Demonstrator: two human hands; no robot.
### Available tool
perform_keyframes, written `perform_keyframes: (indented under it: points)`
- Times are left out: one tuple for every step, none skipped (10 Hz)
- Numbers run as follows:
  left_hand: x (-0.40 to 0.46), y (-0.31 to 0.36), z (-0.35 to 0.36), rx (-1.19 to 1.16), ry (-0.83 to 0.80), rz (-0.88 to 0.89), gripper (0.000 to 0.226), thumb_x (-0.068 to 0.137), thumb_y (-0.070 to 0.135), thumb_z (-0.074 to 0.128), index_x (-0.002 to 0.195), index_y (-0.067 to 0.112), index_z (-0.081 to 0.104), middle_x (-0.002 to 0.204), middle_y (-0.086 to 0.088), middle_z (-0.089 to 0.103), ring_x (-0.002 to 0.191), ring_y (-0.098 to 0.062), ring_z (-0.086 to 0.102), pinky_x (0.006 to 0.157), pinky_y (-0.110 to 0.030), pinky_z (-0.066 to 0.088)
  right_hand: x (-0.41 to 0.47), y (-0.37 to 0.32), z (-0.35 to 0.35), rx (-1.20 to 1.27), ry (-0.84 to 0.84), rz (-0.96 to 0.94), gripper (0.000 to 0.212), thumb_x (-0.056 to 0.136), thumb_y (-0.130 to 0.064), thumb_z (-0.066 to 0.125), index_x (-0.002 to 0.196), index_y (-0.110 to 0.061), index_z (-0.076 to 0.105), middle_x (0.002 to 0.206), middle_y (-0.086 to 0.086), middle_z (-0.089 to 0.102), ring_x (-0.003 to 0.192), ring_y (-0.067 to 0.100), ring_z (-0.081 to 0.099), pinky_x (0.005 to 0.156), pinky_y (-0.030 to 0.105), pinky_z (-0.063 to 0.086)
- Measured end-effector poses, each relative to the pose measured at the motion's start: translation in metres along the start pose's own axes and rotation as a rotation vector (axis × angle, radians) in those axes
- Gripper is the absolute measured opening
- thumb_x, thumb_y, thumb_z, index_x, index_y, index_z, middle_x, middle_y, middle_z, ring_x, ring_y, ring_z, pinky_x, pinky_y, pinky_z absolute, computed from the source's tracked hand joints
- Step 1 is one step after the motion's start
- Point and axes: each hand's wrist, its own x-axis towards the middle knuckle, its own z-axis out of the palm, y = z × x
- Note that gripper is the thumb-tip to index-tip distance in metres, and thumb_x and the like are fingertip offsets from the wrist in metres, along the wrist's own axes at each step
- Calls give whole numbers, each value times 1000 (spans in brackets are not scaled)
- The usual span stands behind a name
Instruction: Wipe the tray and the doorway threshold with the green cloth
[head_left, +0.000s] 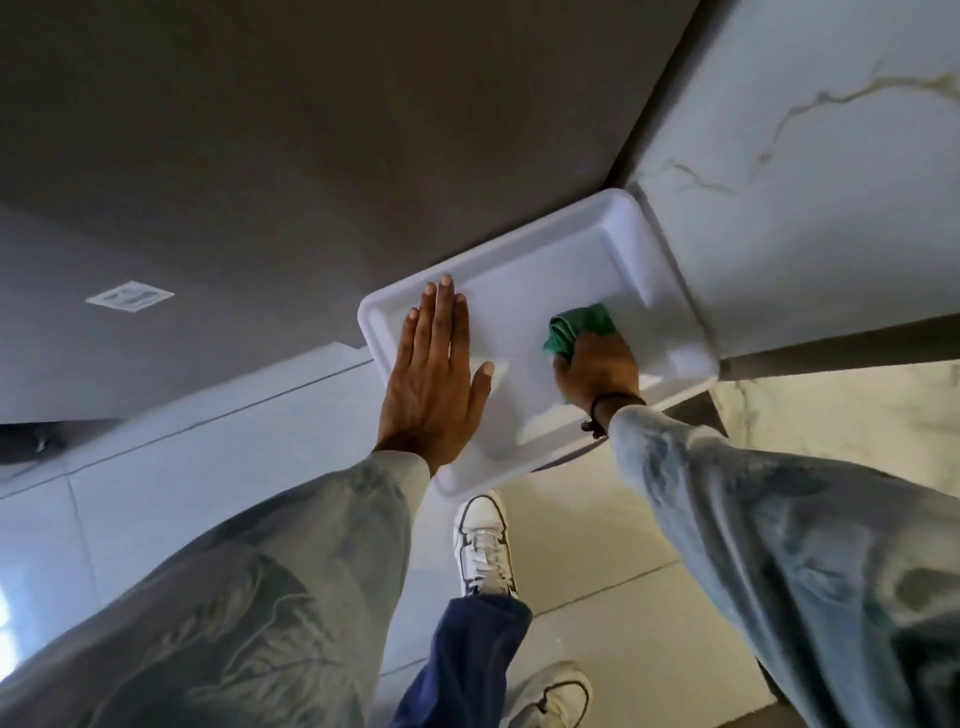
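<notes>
A white plastic tray (566, 260) leans against the dark wall and the marble-look panel. My left hand (431, 384) lies flat and open on the tray's left part, fingers together, pressing on it. My right hand (597, 371) is closed around a bunched green cloth (579, 327) and presses it on the tray's inner surface, right of centre. A dark strip (831, 348) runs along the floor at the right below the marble panel; I cannot tell if it is the threshold.
A dark grey wall (311, 130) fills the upper left, with a small square outlet plate (130, 296). A marble-look panel (805, 130) stands at the upper right. Below are light floor tiles (208, 467), my white shoes (483, 545) and a blue trouser leg.
</notes>
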Motion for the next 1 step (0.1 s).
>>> perform_keyframes:
  points:
    - [7,0,-22,7,37,-6,76,109,43,36,166,0,10,176,-22,7,162,-39,7,132,-50,8,-1,-14,-1,135,-133,82,60,95,-50,36,123,-5,63,123,21,66,111,38,63,89,36,49]
